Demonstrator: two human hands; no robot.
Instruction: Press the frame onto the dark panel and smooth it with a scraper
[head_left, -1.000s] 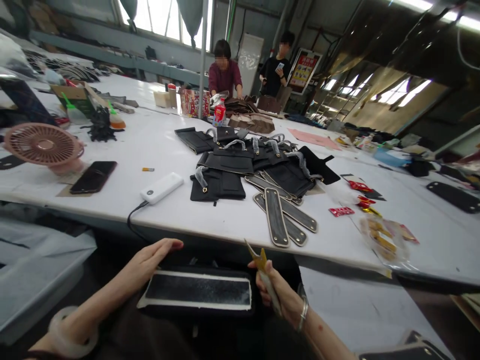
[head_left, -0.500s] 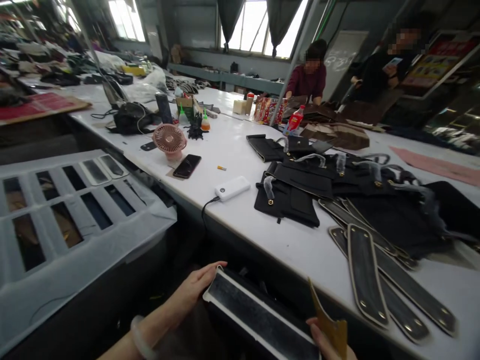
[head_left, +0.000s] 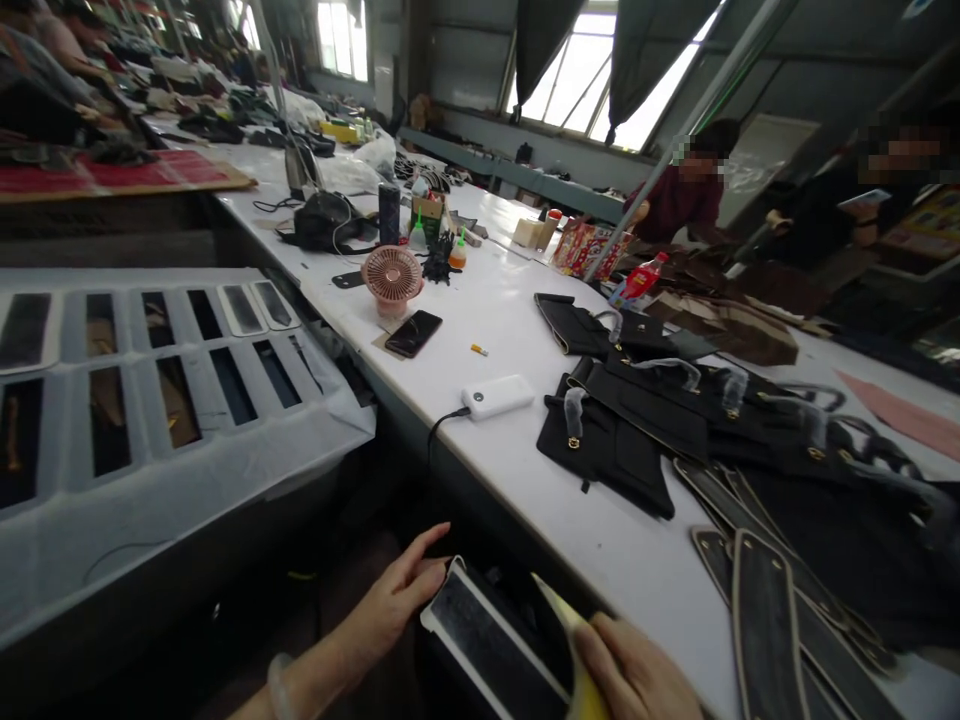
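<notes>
A long black panel with white edges [head_left: 495, 642] lies at the bottom of the view, below the table's front edge. My left hand [head_left: 390, 600] grips its near-left end, the index finger stretched out past the corner. A white bangle is on that wrist. Toward the panel's other end, my right hand [head_left: 634, 665] pinches a thin yellow sheet [head_left: 589, 692], which stands up over the panel and covers part of it. What kind of sheet it is, I cannot tell. The panel's far end is hidden by the sheet and the frame edge.
On the white table [head_left: 480, 480] sit black bag pieces [head_left: 615, 460], black straps with pale edges [head_left: 765, 620], a white power bank [head_left: 499, 397], a phone [head_left: 414, 333] and a pink fan [head_left: 392, 275]. Left, a covered rack [head_left: 247, 455] has several slots. Two people stand across the table.
My view has swung left, so the table things sit further right. My right hand has come more fully into view, and the yellow sheet has shifted left along the panel, nearer my left hand.
</notes>
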